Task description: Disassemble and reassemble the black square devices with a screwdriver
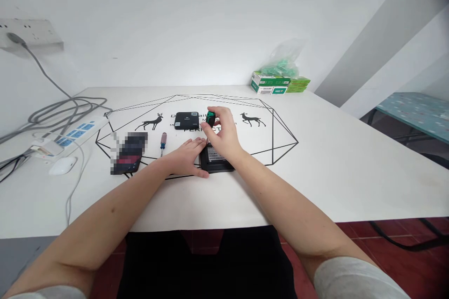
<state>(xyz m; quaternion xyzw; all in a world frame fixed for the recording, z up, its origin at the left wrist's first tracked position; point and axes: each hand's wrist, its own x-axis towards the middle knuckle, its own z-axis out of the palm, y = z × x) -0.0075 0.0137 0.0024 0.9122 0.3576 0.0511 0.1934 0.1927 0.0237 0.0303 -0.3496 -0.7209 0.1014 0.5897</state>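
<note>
My right hand [225, 133] is closed around the green and black handle of a screwdriver [210, 118], held upright with its shaft pointing down at the far left corner of a black box-shaped device [216, 167]. A pale printed label covers part of the device's top, and my right wrist hides some of it. Flat against the left edge of the device lies my left hand [187, 156], fingers stretched out and thumb at the near corner. Where the screwdriver tip meets the device cannot be made out.
Beyond my hands lies a smaller black box [186, 120]. A second screwdriver [163, 143] and a phone [131, 153] are to the left, near a white case [63, 166], a power strip [79, 131] and coiled cables. Green and white boxes [271, 83] stand at the back right.
</note>
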